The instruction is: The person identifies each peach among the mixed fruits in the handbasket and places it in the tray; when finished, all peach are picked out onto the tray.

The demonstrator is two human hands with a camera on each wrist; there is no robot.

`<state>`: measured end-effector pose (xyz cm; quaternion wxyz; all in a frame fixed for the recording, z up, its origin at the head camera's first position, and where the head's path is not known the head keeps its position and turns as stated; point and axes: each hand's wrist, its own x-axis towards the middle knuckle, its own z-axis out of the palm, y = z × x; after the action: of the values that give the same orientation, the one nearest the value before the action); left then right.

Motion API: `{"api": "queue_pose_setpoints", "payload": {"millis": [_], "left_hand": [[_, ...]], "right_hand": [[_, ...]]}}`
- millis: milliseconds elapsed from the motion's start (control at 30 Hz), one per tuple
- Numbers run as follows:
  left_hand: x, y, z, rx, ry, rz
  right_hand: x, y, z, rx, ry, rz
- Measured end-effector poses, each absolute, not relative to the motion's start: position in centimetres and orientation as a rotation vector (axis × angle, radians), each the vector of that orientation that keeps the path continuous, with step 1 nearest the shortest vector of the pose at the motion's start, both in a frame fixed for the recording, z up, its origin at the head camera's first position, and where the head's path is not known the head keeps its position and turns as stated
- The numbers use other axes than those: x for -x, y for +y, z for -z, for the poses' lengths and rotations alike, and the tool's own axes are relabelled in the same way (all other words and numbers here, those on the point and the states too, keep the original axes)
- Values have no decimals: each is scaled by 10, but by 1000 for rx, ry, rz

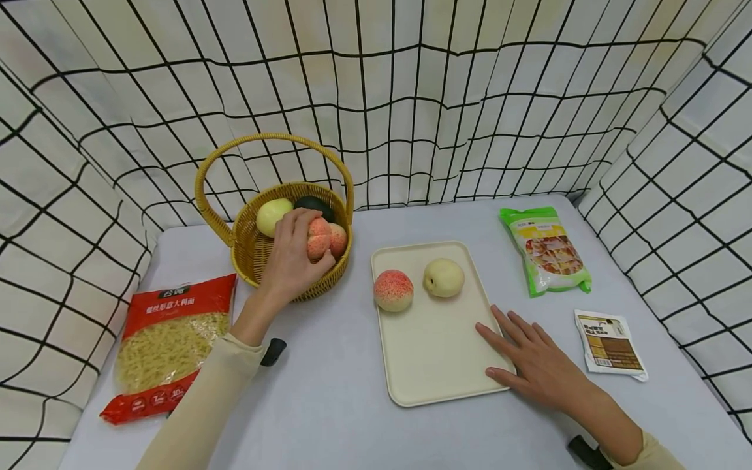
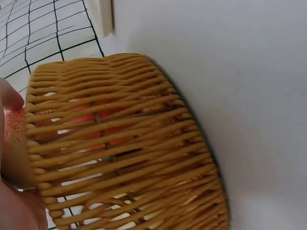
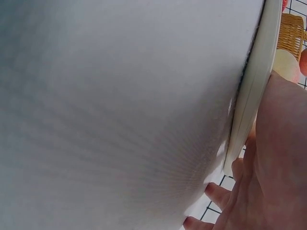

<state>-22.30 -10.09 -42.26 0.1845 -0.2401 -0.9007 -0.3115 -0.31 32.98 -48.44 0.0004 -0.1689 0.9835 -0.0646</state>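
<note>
My left hand (image 1: 292, 256) reaches into the yellow wicker basket (image 1: 250, 251) and holds a peach (image 1: 318, 238) between thumb and fingers. Beside that peach lies another peach (image 1: 337, 239). The basket also contains a pale green-yellow fruit (image 1: 273, 217) and a dark green one (image 1: 315, 205). In the left wrist view the held peach (image 2: 14, 143) shows just past the basket's woven wall (image 2: 120, 143). My right hand (image 1: 531, 356) lies with spread, straight fingers on the right edge of the cream tray (image 1: 437, 356). On that tray sit a red-speckled peach (image 1: 393, 290) and a pale yellow fruit (image 1: 444, 277).
A red bag of pasta (image 1: 173, 339) lies left of my left forearm. At the right are a green food packet (image 1: 549, 251) and a small white-and-brown packet (image 1: 611, 344). Black wire mesh (image 1: 411, 104) encloses the back and sides; the basket's tall handle (image 1: 273, 136) arches upward.
</note>
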Motion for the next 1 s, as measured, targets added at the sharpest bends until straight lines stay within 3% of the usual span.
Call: {"api": "queue_pose_setpoints", "payload": {"millis": [1000], "left_hand": [[209, -84, 416, 780, -2481, 850]], "right_hand": [[4, 330, 486, 552, 3109, 206]]}}
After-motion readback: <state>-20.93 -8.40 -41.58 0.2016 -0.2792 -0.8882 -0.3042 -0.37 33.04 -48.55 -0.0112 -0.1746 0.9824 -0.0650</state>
